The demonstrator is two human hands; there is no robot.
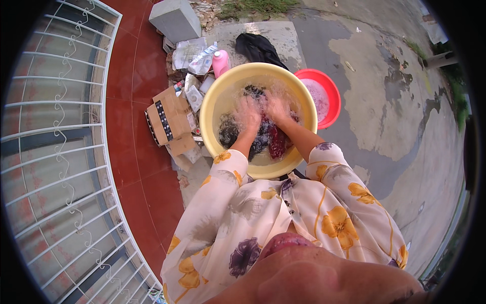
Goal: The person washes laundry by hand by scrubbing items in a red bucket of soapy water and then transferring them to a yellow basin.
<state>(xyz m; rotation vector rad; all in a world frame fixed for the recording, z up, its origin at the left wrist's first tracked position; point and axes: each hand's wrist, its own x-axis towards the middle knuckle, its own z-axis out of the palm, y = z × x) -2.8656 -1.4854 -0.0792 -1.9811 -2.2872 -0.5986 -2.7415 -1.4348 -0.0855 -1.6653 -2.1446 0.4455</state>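
A large yellow plastic basin (207,114) holds water and soaked clothes. Dark patterned cloth (229,129) lies at its left and middle, and dark red cloth (278,142) lies right of centre. My left hand (247,113) is down in the splashing water over the dark cloth, left of my right hand (276,107), which is also in the water near the red cloth. Splashes and blur cover the fingers of both hands, so whether either grips cloth does not show. Behind the basin's right side stands a smaller red basin (335,100) with foamy water (317,97).
A pink bottle (220,64) with a white cap stands behind the basin. Black cloth (260,48) lies on the concrete beyond. At left are a cardboard box (167,116), loose packaging (190,53), a grey block (176,21), red tiles (140,144) and a white metal grille (104,125).
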